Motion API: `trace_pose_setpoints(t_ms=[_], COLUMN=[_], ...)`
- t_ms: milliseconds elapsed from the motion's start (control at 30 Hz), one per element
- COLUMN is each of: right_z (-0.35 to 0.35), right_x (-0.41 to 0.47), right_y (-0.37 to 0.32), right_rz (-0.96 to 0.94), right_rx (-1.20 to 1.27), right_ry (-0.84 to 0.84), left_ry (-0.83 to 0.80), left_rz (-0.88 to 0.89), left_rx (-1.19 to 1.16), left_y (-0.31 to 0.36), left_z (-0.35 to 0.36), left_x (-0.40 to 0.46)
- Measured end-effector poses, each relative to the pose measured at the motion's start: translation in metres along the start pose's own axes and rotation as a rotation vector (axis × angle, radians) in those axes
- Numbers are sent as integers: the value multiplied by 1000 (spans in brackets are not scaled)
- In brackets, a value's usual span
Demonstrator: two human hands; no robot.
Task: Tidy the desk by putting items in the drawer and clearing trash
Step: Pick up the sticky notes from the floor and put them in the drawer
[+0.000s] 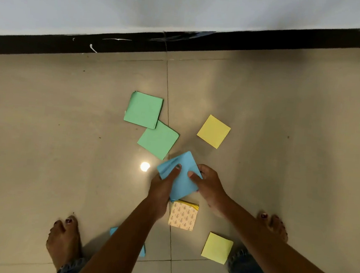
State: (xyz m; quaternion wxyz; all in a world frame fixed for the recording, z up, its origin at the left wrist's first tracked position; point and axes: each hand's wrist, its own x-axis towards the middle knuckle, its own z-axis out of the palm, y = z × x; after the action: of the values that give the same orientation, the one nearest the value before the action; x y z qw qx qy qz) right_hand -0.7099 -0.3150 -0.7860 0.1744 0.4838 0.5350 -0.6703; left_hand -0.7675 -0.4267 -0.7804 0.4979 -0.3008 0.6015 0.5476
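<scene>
Coloured sticky-note pads lie scattered on a tiled floor. I hold a blue pad (182,175) between both hands just above the floor. My left hand (162,189) grips its left side, thumb on top. My right hand (208,185) grips its right edge, thumb on the top sheet. Two green pads (143,109) (158,139) overlap beyond the blue one. One yellow pad (214,131) lies to the right, another yellow pad (217,248) near my right foot. A pad lying face down with a printed backing (183,215) sits under my hands. Part of another blue pad (143,250) shows under my left forearm.
My bare feet (63,239) (274,227) stand on either side of the pads. A black skirting board (183,40) and a white wall run across the top. A bright lamp reflection (145,166) shines on the tile beside my left hand.
</scene>
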Motion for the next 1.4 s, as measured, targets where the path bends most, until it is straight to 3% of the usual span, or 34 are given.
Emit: trace_pose_setpoints(t_ms=[100, 267, 467, 700, 867, 1000, 1133, 1267, 1400], right_z=[19, 48, 81, 78, 66, 62, 70, 84, 97], right_x=[12, 48, 84, 82, 45, 19, 21, 39, 73], right_y=[-17, -39, -52, -42, -36, -37, -41, -49, -74], right_rz=[-40, -341, -368, -201, -217, -294, -225, -376, -558], right_rx=[-128, -813, -1121, -1010, -310, -26, -292, -675, -881], right_ry=[-14, 349, 353, 397, 526, 324, 53, 93, 263], left_ry=[18, 157, 234, 227, 215, 171, 42, 102, 174], left_rz=[-14, 50, 82, 48, 25, 34, 19, 81, 89], left_rx=[-157, -224, -277, -301, -370, -379, -366, -312, -373], left_y=[14, 34, 42, 33, 36, 43, 54, 55, 53], left_z=[-15, -46, -80, -89, -88, -79, -71, -79, -99], left_x=[3, 17, 28, 22, 17, 16, 20, 29, 37])
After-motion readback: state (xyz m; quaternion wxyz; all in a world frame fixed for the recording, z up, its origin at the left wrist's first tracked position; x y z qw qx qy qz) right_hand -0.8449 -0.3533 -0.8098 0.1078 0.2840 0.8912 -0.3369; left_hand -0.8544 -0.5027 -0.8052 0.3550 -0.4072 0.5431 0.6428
